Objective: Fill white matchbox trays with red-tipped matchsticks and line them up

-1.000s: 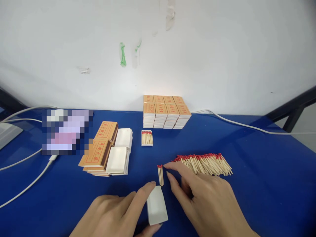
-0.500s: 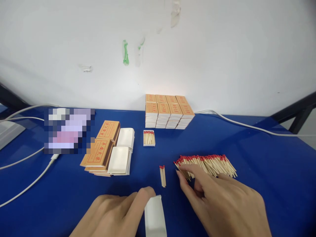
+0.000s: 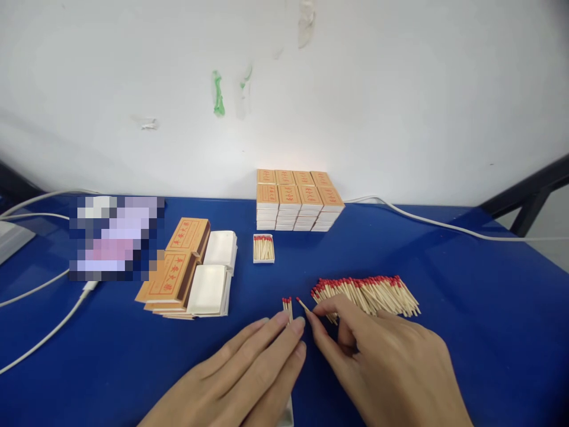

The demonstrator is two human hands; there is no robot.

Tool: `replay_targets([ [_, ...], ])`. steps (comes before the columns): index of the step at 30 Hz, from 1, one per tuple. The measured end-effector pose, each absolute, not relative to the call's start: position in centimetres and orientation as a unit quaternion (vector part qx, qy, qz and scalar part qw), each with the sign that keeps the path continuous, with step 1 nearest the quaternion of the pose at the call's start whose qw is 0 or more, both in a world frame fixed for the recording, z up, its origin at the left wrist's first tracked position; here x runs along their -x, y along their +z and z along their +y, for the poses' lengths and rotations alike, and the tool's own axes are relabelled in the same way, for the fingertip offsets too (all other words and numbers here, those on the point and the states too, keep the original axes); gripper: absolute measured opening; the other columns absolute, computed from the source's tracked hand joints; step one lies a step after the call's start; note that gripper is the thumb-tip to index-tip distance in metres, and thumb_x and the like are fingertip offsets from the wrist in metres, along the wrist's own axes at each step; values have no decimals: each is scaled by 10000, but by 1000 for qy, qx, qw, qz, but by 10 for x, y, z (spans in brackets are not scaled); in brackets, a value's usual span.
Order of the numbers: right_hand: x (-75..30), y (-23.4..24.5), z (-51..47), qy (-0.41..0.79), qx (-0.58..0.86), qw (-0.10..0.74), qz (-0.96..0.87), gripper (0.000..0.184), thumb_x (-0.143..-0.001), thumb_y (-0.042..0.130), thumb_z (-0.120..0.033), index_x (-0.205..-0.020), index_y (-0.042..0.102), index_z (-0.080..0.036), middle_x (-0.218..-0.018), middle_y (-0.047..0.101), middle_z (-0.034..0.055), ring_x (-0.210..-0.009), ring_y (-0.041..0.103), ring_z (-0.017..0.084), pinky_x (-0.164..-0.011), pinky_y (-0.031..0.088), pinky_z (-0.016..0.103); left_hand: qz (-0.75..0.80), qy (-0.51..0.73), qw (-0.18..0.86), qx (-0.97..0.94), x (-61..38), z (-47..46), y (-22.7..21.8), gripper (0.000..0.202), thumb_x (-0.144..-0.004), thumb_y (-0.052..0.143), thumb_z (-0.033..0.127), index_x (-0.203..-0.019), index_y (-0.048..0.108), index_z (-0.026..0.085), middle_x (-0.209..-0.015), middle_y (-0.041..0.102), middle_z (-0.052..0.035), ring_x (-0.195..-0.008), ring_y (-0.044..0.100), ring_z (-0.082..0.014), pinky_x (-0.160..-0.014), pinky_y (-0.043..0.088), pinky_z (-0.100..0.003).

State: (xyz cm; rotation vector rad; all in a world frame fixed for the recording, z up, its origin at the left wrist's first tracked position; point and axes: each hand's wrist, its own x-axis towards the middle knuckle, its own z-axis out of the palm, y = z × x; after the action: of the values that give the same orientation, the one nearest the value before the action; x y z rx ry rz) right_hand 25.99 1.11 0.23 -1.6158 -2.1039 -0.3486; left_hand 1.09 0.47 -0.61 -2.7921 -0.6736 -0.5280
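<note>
My left hand (image 3: 249, 373) lies flat with fingers stretched out, fingertips on the small bundle of red-tipped matches (image 3: 287, 307). Only a corner of a white inner tray (image 3: 288, 416) peeks out under this hand at the bottom edge. My right hand (image 3: 377, 362) rests beside it, fingers curled, index and thumb touching a single match (image 3: 303, 305) next to the large pile of matches (image 3: 367, 292). An open tray filled with matches (image 3: 264, 248) sits further back.
A block of stacked orange matchboxes (image 3: 299, 198) stands by the wall. Orange sleeves (image 3: 178, 261) and white inner trays (image 3: 213, 279) lie in stacks at left. White cables (image 3: 44, 338) cross the blue table (image 3: 466, 308) on both sides. A blurred patch sits at left.
My left hand let go of the white tray and slid forward onto the small match bundle. My right hand pulled one match out of the large pile toward the bundle.
</note>
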Motion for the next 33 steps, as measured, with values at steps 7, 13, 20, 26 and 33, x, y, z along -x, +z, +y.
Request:
replay_targets([
  [7,-256,-1,12,-81,578,251,-772,408,-1139,475,-396,-815,700,-290,-487,593,-88,-347,565,143,-416,338,307,-244,-159,131,948,-8,6,-9,572,-1096,363,76,-1648,506,38,-1732,503,-162,-1663,385,-283,-1358,274,-428],
  [13,-257,-2,11,-31,556,277,-783,337,-1129,507,-364,-919,760,-291,-507,602,-104,-364,575,127,-440,370,294,-245,-158,129,948,-8,9,-10,559,-1105,345,83,-1637,512,34,-1699,546,-157,-1611,479,-278,-1362,252,-468],
  [20,-256,-2,11,-10,553,273,-787,315,-1113,529,-326,-929,782,-292,-540,626,-97,-395,591,121,-459,368,298,-258,-153,140,944,-8,8,-19,557,-1127,337,127,-1659,484,56,-1724,519,-136,-1626,455,-253,-1364,246,-412],
  [26,-259,1,12,-114,569,284,-763,335,-1110,538,-315,-897,793,-277,-514,608,-99,-383,577,128,-483,355,328,-267,-156,136,941,-8,9,-16,579,-1113,339,121,-1676,464,75,-1742,499,-113,-1646,420,-229,-1374,215,-401],
  [33,-264,4,8,-218,555,242,-766,350,-1116,557,-265,-876,812,-264,-505,601,-74,-413,557,167,-571,359,355,-268,-151,128,943,-9,12,-12,558,-1126,335,114,-1660,493,81,-1741,504,-99,-1647,415,-211,-1365,230,-377],
])
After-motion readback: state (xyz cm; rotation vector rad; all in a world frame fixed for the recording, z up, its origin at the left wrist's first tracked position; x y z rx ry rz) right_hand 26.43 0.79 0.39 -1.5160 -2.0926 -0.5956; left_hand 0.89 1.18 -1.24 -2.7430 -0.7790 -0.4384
